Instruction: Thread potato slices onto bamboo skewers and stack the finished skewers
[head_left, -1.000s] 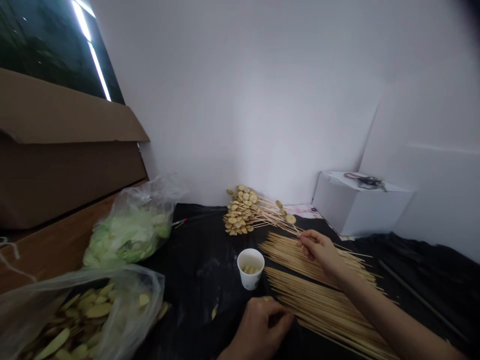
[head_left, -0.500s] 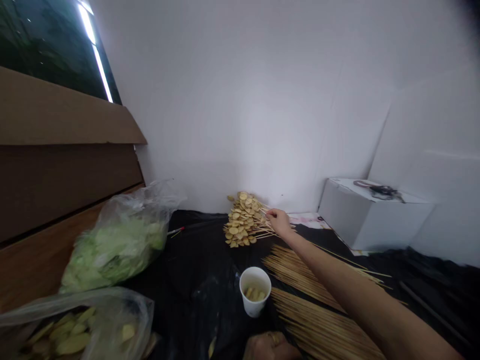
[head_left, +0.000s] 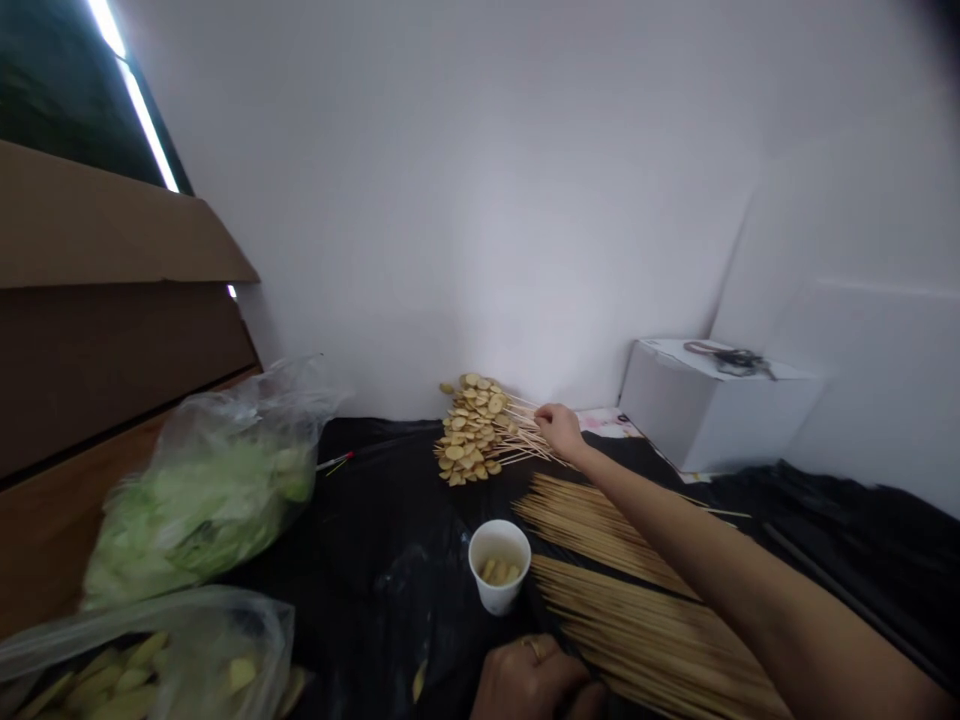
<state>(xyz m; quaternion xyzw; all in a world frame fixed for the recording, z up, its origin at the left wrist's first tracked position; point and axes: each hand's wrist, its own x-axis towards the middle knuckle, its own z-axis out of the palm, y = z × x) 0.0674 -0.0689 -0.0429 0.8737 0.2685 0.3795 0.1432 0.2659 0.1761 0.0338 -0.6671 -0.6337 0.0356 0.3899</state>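
Far out over the table, my right hand (head_left: 559,430) is closed in a pinch at the bare stick ends of a pile of skewers with potato slices (head_left: 472,430). One stick seems to run into its fingertips. At the bottom edge of the view my left hand (head_left: 525,680), a ring on one finger, is curled closed; whatever it may hold is hidden. Just beyond it stands a white paper cup (head_left: 499,595) with pale pieces inside. Two bundles of bare wooden skewers (head_left: 637,630) lie to the right, partly under my right forearm.
Black plastic sheeting (head_left: 367,540) covers the table. On the left are a clear bag of chopped green leaves (head_left: 202,500) and an open bag of potato slices (head_left: 127,675). A white box (head_left: 712,410) with dark cords on top stands against the wall at right.
My right hand has drawn slightly to the right along the sticks of the skewer pile. The left hand shows more fully at the bottom. The whole view has shifted a little.
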